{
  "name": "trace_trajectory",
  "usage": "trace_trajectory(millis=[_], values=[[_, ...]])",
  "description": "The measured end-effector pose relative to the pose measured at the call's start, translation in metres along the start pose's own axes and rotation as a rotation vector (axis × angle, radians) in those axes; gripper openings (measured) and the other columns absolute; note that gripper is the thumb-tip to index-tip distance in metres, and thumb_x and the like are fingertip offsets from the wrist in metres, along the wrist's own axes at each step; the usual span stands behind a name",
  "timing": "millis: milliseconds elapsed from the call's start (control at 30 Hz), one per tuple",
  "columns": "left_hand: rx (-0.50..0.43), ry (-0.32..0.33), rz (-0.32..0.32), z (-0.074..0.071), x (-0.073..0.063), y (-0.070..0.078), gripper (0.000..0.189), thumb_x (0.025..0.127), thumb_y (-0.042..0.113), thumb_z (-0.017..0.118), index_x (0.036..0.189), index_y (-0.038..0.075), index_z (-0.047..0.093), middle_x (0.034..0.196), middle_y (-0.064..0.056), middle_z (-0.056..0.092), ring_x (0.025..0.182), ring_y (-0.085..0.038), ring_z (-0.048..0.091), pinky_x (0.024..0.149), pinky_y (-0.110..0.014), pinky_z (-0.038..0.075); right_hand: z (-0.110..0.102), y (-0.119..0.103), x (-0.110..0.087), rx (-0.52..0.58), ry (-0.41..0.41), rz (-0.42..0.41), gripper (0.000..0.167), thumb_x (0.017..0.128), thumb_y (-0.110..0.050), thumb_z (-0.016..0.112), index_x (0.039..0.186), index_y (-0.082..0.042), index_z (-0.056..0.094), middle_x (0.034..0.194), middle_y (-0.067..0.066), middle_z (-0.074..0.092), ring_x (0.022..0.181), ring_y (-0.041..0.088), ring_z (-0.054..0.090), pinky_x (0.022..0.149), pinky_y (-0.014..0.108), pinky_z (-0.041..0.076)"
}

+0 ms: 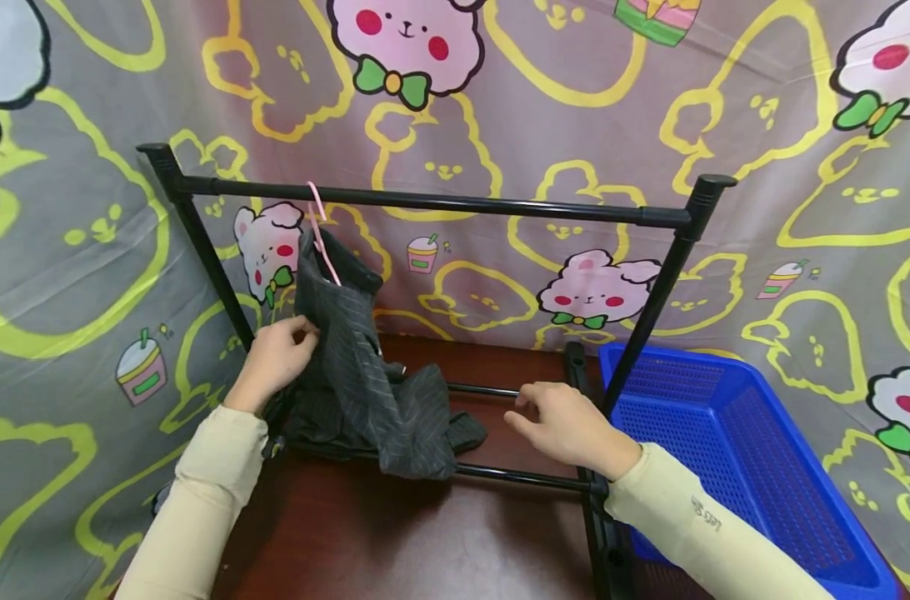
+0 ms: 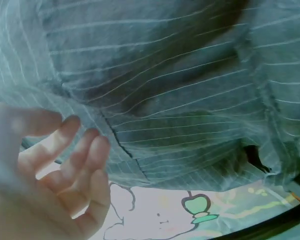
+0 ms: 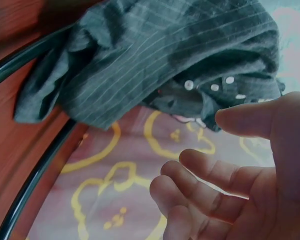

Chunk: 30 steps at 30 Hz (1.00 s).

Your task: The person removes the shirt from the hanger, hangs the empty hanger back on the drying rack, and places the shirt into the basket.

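A dark grey pinstriped shirt hangs from a pink hanger hooked over the top bar of a black rack, left of its middle. Its lower part drapes over the rack's bottom rails. White buttons show along its edge in the right wrist view. My left hand is right at the shirt's left side, its fingers loosely bent and no cloth between them in the left wrist view. Well to the right of the shirt, my right hand hovers with relaxed fingers and holds nothing.
A blue plastic basket stands to the right, beside the rack's right upright. Beneath the rack is a reddish-brown tabletop. A grey curtain with yellow outlines and cartoon animals hangs behind and along the left.
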<state>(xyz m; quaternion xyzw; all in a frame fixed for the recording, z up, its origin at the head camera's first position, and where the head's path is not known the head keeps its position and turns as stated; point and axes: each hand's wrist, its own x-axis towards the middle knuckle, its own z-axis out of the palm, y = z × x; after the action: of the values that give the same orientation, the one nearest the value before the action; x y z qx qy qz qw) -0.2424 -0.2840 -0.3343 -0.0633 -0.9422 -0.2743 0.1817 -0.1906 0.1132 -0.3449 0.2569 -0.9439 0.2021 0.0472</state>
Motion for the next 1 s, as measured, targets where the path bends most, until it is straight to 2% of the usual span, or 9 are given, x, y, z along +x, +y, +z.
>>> trace_trajectory(millis=[133,300,500,633,700,833,1000], values=[[-0.061,0.051,-0.027,-0.005,0.014,0.005,0.022,0.094,0.017,0.049,0.091,0.002,0.066,0.086,-0.014,0.064,0.071,-0.027,0.052,0.061,-0.036,0.039,0.004,-0.010,0.004,0.014,0.006,-0.056,0.017,0.087,-0.032,0.067,0.090,-0.015,0.067,0.077,-0.010,0.060,0.057,0.002,0.049,0.057,0.024,0.045],[-0.081,0.092,-0.036,-0.012,0.026,0.007,0.023,0.094,0.017,0.048,0.094,0.001,0.065,0.088,-0.014,0.063,0.077,-0.028,0.055,0.065,-0.040,0.042,0.009,-0.023,0.008,0.037,0.015,-0.112,0.014,0.087,-0.030,0.067,0.090,-0.016,0.067,0.074,-0.013,0.057,0.062,0.001,0.051,0.059,0.024,0.046],[-0.104,0.161,-0.071,-0.023,0.037,0.011,0.025,0.095,0.018,0.047,0.101,0.000,0.062,0.099,-0.019,0.064,0.091,-0.033,0.059,0.078,-0.048,0.044,0.019,-0.041,0.015,0.095,0.041,-0.198,0.017,0.094,-0.031,0.058,0.090,-0.017,0.066,0.072,-0.013,0.054,0.059,0.003,0.047,0.057,0.024,0.042],[-0.137,0.233,-0.068,-0.030,0.048,0.017,0.028,0.097,0.018,0.043,0.110,-0.002,0.058,0.108,-0.022,0.062,0.100,-0.036,0.058,0.085,-0.050,0.041,0.022,-0.054,0.021,0.169,0.076,-0.246,0.024,0.098,-0.034,0.050,0.082,-0.019,0.060,0.068,-0.012,0.047,0.059,0.004,0.046,0.056,0.024,0.041],[-0.160,0.251,-0.060,-0.033,0.055,0.020,0.032,0.098,0.018,0.040,0.117,-0.003,0.055,0.115,-0.023,0.059,0.106,-0.037,0.055,0.090,-0.051,0.039,0.022,-0.061,0.023,0.215,0.087,-0.250,0.025,0.098,-0.037,0.047,0.084,-0.020,0.059,0.068,-0.013,0.047,0.059,0.004,0.046,0.056,0.024,0.041],[-0.204,0.237,-0.058,-0.038,0.068,0.025,0.039,0.101,0.021,0.033,0.131,0.000,0.048,0.129,-0.022,0.051,0.119,-0.037,0.047,0.100,-0.049,0.032,0.018,-0.076,0.030,0.305,0.075,-0.241,0.025,0.097,-0.043,0.047,0.093,-0.022,0.060,0.072,-0.014,0.051,0.060,0.004,0.048,0.057,0.025,0.043],[-0.293,0.172,-0.062,-0.043,0.080,0.028,0.046,0.103,0.026,0.026,0.144,0.006,0.035,0.143,-0.020,0.039,0.131,-0.034,0.035,0.107,-0.047,0.024,0.015,-0.096,0.040,0.362,0.032,-0.242,0.030,0.093,-0.046,0.054,0.103,-0.017,0.058,0.077,-0.012,0.055,0.064,0.004,0.052,0.062,0.025,0.045]])
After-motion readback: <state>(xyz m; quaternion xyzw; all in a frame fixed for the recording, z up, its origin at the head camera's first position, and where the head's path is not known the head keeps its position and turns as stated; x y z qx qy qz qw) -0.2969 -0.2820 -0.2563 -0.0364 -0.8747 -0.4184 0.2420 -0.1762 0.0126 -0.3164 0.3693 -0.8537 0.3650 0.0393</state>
